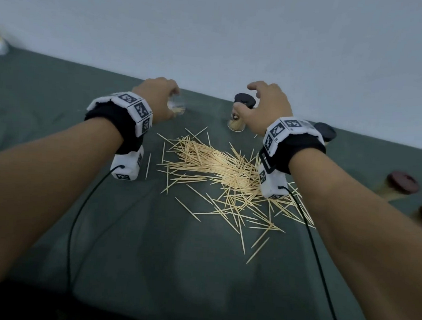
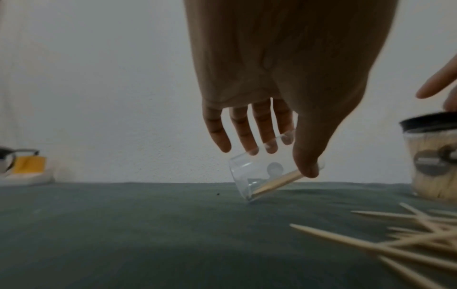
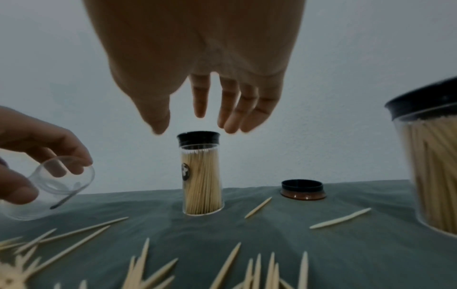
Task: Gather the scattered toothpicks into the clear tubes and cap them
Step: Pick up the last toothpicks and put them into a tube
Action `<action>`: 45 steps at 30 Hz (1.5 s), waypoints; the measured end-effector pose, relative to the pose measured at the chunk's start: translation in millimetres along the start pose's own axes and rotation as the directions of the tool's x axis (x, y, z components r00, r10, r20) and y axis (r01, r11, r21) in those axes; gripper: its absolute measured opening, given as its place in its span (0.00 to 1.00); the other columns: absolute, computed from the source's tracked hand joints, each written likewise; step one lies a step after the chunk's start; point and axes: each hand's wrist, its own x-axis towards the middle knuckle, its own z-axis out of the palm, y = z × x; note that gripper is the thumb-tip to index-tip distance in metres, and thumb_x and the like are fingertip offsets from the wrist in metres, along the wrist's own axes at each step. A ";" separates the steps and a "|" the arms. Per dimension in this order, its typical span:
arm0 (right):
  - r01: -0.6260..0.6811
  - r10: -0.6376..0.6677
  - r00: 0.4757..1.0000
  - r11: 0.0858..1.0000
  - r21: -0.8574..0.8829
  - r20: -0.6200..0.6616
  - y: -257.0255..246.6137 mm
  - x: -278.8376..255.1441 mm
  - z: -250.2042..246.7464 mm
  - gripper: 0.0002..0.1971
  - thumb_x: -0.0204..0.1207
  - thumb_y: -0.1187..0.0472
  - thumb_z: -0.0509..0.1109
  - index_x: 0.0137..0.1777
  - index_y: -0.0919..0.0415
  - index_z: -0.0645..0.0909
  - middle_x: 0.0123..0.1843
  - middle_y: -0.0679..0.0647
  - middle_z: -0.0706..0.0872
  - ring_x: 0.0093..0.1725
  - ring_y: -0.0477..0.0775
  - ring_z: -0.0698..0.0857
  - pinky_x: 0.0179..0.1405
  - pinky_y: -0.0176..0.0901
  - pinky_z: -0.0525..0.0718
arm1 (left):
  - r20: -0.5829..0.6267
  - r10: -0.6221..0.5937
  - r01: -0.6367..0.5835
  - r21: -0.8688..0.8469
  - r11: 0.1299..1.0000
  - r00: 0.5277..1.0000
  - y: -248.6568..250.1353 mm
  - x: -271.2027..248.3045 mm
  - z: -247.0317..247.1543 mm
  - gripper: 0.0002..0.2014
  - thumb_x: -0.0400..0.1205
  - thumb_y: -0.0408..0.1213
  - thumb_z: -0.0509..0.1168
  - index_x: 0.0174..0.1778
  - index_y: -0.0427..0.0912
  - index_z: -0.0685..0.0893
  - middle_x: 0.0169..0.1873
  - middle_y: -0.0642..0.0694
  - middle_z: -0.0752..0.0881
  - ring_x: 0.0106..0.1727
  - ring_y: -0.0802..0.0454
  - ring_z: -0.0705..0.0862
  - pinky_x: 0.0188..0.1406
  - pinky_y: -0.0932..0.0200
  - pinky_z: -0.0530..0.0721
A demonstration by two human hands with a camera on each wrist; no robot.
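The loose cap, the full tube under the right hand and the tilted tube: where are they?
loose cap [image 3: 302, 184], right wrist view, its black rim
full tube [image 3: 202, 185], right wrist view, its clear wall
tilted tube [image 2: 249, 176], left wrist view, its clear wall

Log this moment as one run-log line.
left hand: holds tilted tube, nearly empty | right hand: open above capped full tube | toothpicks: scattered on cloth | loose cap: on cloth
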 end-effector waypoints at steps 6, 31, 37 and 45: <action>0.116 -0.115 0.993 0.990 0.074 -0.025 -31.4 -25.2 -9.0 0.07 0.76 0.51 0.67 0.43 0.52 0.83 0.40 0.46 0.87 0.44 0.50 0.85 0.49 0.49 0.86 | -0.116 0.007 -0.025 -0.151 0.988 0.993 -6.7 -42.8 -11.1 0.20 0.76 0.40 0.74 0.62 0.40 0.80 0.57 0.43 0.85 0.56 0.46 0.82 0.52 0.59 0.75; 0.376 -0.229 0.814 0.909 -0.183 0.534 -125.3 -57.4 75.0 0.21 0.74 0.43 0.72 0.67 0.41 0.79 0.66 0.53 0.78 0.64 0.57 0.80 0.58 0.44 0.75 | -0.163 -0.097 0.036 -0.341 0.939 0.982 -43.6 -93.2 -22.0 0.24 0.74 0.41 0.76 0.65 0.44 0.79 0.59 0.48 0.83 0.54 0.56 0.79 0.52 0.66 0.72; 0.337 -0.211 0.843 0.924 -0.179 0.495 -113.2 -66.8 59.5 0.07 0.69 0.57 0.70 0.43 0.43 0.86 0.44 0.42 0.86 0.48 0.52 0.85 0.49 0.44 0.85 | -0.132 -0.102 0.048 -0.361 0.931 0.986 -39.1 -95.0 -23.1 0.24 0.74 0.42 0.76 0.65 0.45 0.79 0.60 0.49 0.83 0.58 0.53 0.81 0.53 0.64 0.74; 0.240 -0.058 0.880 0.911 -0.335 0.471 -70.2 -65.9 27.7 0.06 0.69 0.57 0.68 0.36 0.45 0.86 0.44 0.48 0.90 0.45 0.55 0.87 0.47 0.49 0.89 | -0.132 -0.062 0.006 -0.388 0.922 0.989 -24.0 -94.7 -23.8 0.23 0.76 0.43 0.75 0.65 0.45 0.78 0.60 0.49 0.82 0.57 0.54 0.80 0.52 0.65 0.73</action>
